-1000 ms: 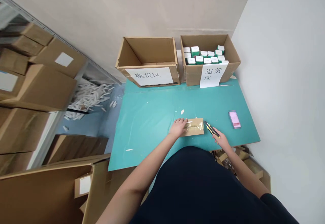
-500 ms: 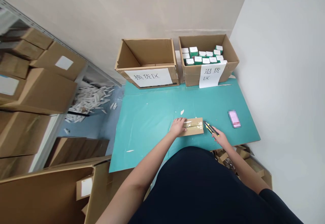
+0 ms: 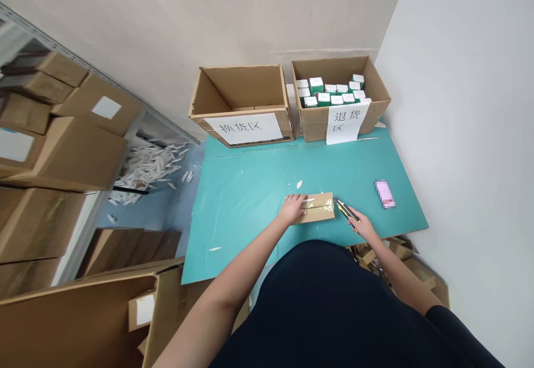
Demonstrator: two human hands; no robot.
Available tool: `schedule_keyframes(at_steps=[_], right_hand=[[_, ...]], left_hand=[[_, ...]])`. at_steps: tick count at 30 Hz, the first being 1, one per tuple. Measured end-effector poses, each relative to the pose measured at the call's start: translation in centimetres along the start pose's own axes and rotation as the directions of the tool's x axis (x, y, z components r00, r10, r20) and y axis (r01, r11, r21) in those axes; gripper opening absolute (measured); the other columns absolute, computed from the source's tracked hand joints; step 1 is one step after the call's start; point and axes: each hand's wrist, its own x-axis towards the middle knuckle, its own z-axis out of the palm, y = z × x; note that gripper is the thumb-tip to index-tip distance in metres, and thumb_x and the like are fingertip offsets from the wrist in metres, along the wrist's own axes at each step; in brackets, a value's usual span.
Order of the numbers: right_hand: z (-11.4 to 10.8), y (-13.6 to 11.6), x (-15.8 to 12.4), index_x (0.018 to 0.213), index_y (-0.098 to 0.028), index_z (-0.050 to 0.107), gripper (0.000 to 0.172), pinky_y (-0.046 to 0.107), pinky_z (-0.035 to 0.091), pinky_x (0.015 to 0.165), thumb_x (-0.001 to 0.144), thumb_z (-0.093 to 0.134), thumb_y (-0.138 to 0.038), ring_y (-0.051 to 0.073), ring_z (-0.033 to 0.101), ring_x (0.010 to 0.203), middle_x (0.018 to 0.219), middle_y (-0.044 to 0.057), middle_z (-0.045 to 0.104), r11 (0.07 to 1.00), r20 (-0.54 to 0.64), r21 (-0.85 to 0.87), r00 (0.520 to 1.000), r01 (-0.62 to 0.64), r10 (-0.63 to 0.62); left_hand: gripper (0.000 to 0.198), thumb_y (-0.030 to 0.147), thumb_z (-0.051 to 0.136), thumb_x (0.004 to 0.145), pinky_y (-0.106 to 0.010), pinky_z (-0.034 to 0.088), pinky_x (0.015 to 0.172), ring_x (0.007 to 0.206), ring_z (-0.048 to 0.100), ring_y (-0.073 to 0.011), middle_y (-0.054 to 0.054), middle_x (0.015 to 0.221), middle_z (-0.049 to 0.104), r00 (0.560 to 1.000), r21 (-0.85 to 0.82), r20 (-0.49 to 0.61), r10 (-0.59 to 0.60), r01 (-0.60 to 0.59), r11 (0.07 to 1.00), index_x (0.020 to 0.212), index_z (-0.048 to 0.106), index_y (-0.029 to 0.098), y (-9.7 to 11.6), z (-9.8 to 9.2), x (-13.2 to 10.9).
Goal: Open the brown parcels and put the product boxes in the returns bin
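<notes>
A small taped cardboard box (image 3: 319, 208) lies flat on the teal table (image 3: 242, 190), close to its front edge. My left hand (image 3: 292, 209) grips the box's left end, fingers over the top and thumb along the near side. Clear tape shines on the box, with a seam running lengthwise. To the right, my right hand (image 3: 361, 224) is closed round a black-and-yellow box cutter (image 3: 346, 210). The cutter's tip points up and left at the box's right end; whether the blade touches the cardboard I cannot tell.
Two open cartons with paper signs stand at the table's back: the left carton (image 3: 242, 90) and the right carton (image 3: 317, 124), which holds several green-and-white boxes. A blurred pink phone-like object (image 3: 384, 194) lies right. Stacked cartons (image 3: 79, 151) and a large open carton (image 3: 167, 307) are left.
Hands, box and cutter hold almost the same positions. The camera view has shifted very slightly.
</notes>
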Motion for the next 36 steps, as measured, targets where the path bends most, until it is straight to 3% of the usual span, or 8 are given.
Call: schedule_keyframes(at_steps=[4,10,15,22,36], right_hand=[[-0.1,-0.2,0.0,0.150,-0.020,0.050,0.063,0.017,0.036,0.039,0.089,0.059,-0.029,0.009,0.051,0.048,0.073,-0.001,0.065,1.000,-0.002,-0.004,1.000,0.003,-0.003],[-0.1,-0.1,0.0,0.149,-0.019,0.051,0.063,0.017,0.036,0.038,0.088,0.061,-0.031,0.009,0.050,0.047,0.072,0.000,0.066,1.000,0.000,0.008,1.000,0.005,-0.005],[-0.1,-0.1,0.2,0.150,-0.020,0.050,0.065,0.018,0.036,0.038,0.088,0.062,-0.033,0.009,0.050,0.047,0.073,0.000,0.066,1.000,0.014,0.003,1.000,-0.001,0.001],[0.1,0.0,0.0,0.152,-0.021,0.047,0.066,0.018,0.036,0.038,0.089,0.059,-0.036,0.009,0.050,0.047,0.074,-0.002,0.064,1.000,0.024,0.015,1.000,-0.001,0.001],[-0.1,0.3,-1.1,0.151,-0.024,0.048,0.064,0.018,0.035,0.039,0.089,0.061,-0.033,0.007,0.043,0.042,0.068,-0.005,0.059,0.998,0.065,-0.053,0.997,-0.040,0.044]], left_hand=[[0.053,0.032,0.074,0.080,-0.041,0.037,0.100,0.116,0.054,-0.0315,-0.011,0.122,0.062,0.998,0.031,0.050,-0.047,0.046,0.998,0.129,0.057,0.024,0.3,-0.3,0.4],[0.057,0.032,0.069,0.085,-0.040,0.034,0.106,0.118,0.053,-0.0292,-0.010,0.128,0.061,0.999,0.000,-0.039,-0.006,0.006,1.000,0.139,0.050,0.026,-0.4,0.6,-0.1],[0.058,0.030,0.058,0.092,-0.048,0.029,0.114,0.126,0.051,-0.0321,-0.015,0.133,0.060,0.996,0.064,-0.076,0.036,-0.032,0.997,0.147,0.044,0.022,-0.6,1.7,-0.3],[0.054,0.027,0.044,0.098,-0.061,0.020,0.120,0.148,0.034,-0.0391,-0.021,0.155,0.045,0.990,0.129,-0.136,0.040,-0.023,0.991,0.151,0.043,0.017,0.2,3.3,-1.3],[0.050,0.026,0.045,0.100,-0.061,0.024,0.119,0.145,0.041,-0.0368,-0.020,0.155,0.046,0.986,0.121,-0.136,0.099,-0.082,0.989,0.149,0.048,0.020,0.1,2.9,-1.8]])
